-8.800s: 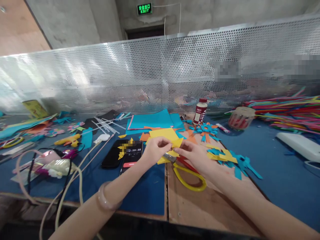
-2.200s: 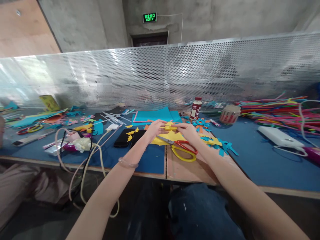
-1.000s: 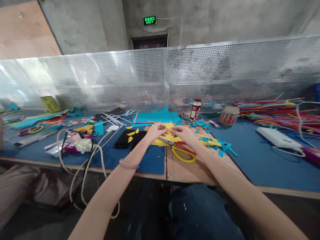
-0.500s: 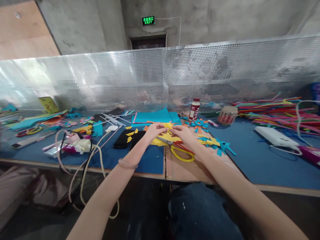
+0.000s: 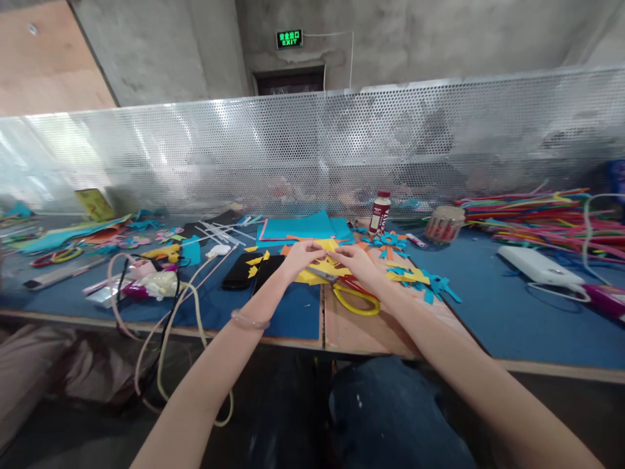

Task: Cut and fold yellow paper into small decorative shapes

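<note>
Both hands meet over the middle of the table around a piece of yellow paper [image 5: 328, 245]. My left hand [image 5: 303, 256] pinches its left side, and my right hand [image 5: 359, 259] grips the right side between thumb and fingers. The paper's exact shape is partly covered by the fingers. Just below lie scissors [image 5: 359, 301] with yellow and red handles, their blades pointing left over more yellow paper [image 5: 310, 278]. A black phone [image 5: 238, 271] with yellow scraps [image 5: 252, 262] around it is left of my left hand. Blue and yellow paper cutouts [image 5: 415, 277] are beside my right forearm.
Behind the hands are turquoise sheets [image 5: 297, 229] and a dark red bottle [image 5: 379, 213]. A clear jar [image 5: 444, 225], a white device [image 5: 537, 266] and colourful pipe cleaners [image 5: 541, 215] occupy the right. Cables [image 5: 198, 312] hang over the front edge at left. A perforated metal screen [image 5: 273, 143] stands behind.
</note>
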`<move>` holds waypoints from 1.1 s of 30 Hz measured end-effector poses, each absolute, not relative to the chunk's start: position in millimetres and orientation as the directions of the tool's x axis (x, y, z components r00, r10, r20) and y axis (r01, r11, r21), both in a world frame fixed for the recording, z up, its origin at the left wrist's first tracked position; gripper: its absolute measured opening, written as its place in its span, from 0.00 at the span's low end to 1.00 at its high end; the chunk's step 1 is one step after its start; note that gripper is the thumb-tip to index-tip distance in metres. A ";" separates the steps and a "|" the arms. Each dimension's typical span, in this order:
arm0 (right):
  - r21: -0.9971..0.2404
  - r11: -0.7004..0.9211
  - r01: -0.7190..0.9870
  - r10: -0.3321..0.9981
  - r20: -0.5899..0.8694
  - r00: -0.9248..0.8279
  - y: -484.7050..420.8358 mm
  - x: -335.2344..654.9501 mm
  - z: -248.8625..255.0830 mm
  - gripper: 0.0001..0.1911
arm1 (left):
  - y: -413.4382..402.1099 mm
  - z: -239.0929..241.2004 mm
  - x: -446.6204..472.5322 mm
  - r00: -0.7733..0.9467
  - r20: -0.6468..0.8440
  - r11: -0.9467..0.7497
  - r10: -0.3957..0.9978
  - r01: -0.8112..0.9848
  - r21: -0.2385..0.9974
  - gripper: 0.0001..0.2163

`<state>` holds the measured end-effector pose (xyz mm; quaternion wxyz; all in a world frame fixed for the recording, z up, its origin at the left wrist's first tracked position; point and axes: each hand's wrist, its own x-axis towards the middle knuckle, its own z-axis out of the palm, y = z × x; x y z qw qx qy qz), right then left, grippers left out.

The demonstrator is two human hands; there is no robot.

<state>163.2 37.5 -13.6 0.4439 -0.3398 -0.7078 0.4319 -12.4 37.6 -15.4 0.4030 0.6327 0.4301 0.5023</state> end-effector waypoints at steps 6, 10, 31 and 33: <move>-0.924 0.372 0.088 0.873 0.316 -0.371 40.3 163.9 -15.0 0.20 | 37.0 -14.0 -12.0 0.127 0.266 -0.279 0.956 0.105 0.954 0.14; -0.930 0.359 0.073 0.876 0.309 -0.370 41.7 163.9 -16.0 0.18 | 35.0 -12.2 -12.4 0.144 0.257 -0.272 0.956 0.102 0.957 0.13; -0.931 0.362 0.058 0.849 0.303 -0.432 34.8 163.2 -11.1 0.17 | 34.6 -11.7 -14.5 0.133 0.294 -0.315 0.946 0.179 0.932 0.14; -0.933 0.352 0.069 0.854 0.290 -0.432 33.6 162.6 -9.7 0.18 | 34.7 -11.3 -14.6 0.121 0.300 -0.319 0.946 0.200 0.926 0.14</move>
